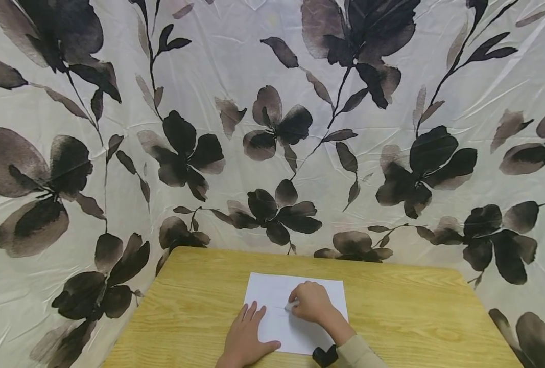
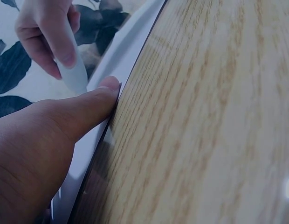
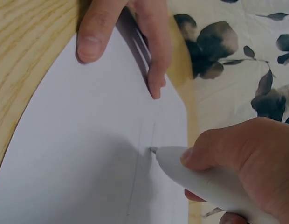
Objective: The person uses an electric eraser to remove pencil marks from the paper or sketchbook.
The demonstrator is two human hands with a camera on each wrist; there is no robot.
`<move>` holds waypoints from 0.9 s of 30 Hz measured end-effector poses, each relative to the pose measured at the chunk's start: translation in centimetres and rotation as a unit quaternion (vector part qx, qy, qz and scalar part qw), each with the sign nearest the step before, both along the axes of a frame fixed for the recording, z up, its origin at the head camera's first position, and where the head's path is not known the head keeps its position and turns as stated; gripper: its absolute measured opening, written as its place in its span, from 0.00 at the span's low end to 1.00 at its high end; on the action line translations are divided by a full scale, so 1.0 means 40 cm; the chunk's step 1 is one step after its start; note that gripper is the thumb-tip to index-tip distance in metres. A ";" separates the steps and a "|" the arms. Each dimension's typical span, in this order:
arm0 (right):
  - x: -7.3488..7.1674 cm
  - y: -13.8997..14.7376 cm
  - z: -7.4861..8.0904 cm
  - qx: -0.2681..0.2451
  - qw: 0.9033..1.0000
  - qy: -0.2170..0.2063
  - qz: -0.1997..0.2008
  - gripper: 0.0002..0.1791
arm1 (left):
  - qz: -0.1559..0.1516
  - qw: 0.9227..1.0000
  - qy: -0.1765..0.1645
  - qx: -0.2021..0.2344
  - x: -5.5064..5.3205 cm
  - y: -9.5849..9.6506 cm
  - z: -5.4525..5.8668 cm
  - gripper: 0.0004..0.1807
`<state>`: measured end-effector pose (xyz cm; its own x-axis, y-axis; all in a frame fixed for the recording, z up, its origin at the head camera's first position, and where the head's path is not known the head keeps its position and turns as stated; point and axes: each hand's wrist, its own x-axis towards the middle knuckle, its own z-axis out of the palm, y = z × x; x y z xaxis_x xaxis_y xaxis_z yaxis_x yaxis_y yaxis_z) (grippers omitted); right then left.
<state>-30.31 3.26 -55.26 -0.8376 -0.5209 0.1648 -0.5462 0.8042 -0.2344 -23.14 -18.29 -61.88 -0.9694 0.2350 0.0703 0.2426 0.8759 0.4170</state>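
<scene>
A white sheet of paper (image 1: 267, 287) lies on the wooden table. My left hand (image 1: 246, 337) rests flat with its fingers spread on the sheet's left side, the thumb near the front edge. My right hand (image 1: 312, 302) grips a thick white pen (image 3: 182, 163) with a small grey tip. In the right wrist view, the tip touches the paper beside thin lines (image 3: 136, 172). The left wrist view shows my left thumb (image 2: 95, 102) pressing the paper's edge, with the right hand (image 2: 46, 32) and pen beyond it.
The yellow wood-grain table (image 1: 198, 286) extends around the paper. Behind and beside it hangs a pale cloth (image 1: 235, 168) with dark flowers. A black object (image 1: 325, 356) sits by my right wrist, near the front edge of the sheet.
</scene>
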 end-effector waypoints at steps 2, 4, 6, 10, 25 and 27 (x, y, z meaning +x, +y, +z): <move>0.001 -0.001 0.002 -0.001 1.000 0.003 0.000 0.08 | 0.000 1.000 0.003 0.002 0.000 0.000 0.001 0.55; 0.001 -0.002 0.004 -0.001 1.000 0.005 -0.001 0.09 | 0.000 1.000 0.004 0.004 0.000 0.000 0.003 0.55; 0.003 -0.003 0.004 -0.001 1.000 0.006 -0.004 0.09 | 0.000 1.000 0.002 0.004 0.000 -0.001 0.003 0.55; 0.005 -0.005 0.004 -0.002 1.000 0.002 -0.004 0.08 | -0.001 1.000 -0.004 -0.005 0.000 -0.003 -0.004 0.56; 0.010 -0.013 0.006 0.000 1.000 0.005 -0.013 0.08 | -0.003 1.000 0.010 -0.010 -0.003 -0.005 -0.008 0.56; 0.013 -0.013 0.005 -0.001 1.000 0.005 -0.013 0.08 | -0.006 1.000 0.013 -0.013 -0.002 -0.006 -0.012 0.56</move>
<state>-29.81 2.73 -55.05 -0.8492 -0.4988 0.1733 -0.5274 0.8177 -0.2307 -23.23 -18.54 -62.35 -0.9648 0.2477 0.0886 0.2624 0.8833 0.3884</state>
